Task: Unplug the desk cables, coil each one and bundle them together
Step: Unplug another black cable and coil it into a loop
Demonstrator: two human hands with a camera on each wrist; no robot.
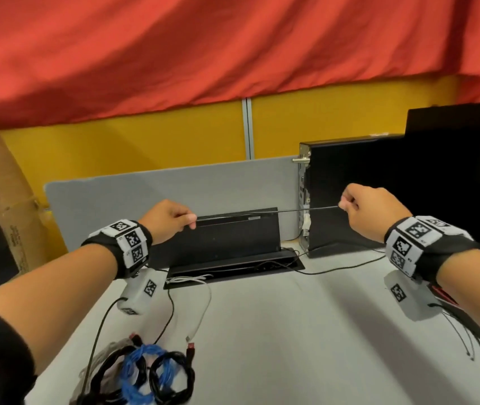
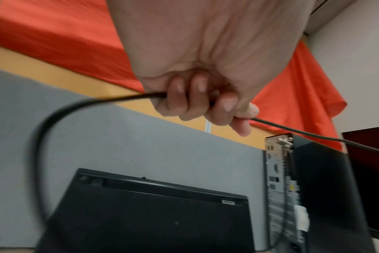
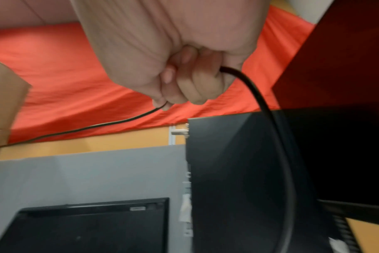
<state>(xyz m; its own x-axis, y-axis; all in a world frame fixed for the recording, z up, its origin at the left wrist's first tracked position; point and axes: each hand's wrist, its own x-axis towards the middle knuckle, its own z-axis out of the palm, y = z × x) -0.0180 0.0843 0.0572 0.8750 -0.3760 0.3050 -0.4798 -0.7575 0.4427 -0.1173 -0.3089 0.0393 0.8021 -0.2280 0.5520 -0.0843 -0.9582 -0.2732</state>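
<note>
The left hand [image 1: 168, 219] and right hand [image 1: 370, 210] each clench around a thin black cable [image 1: 265, 212], stretching it taut in the air between them above the open cable box [image 1: 233, 258]; it is not yet coiled, in my judgement only being straightened; near the desk's [image 1: 306, 331] front edge lie at least 3 coiled cables [image 1: 145, 372], black and blue, touching but seemingly not tied; a white cable [image 1: 200, 311] and other black leads trail from the box, so several remain.
</note>
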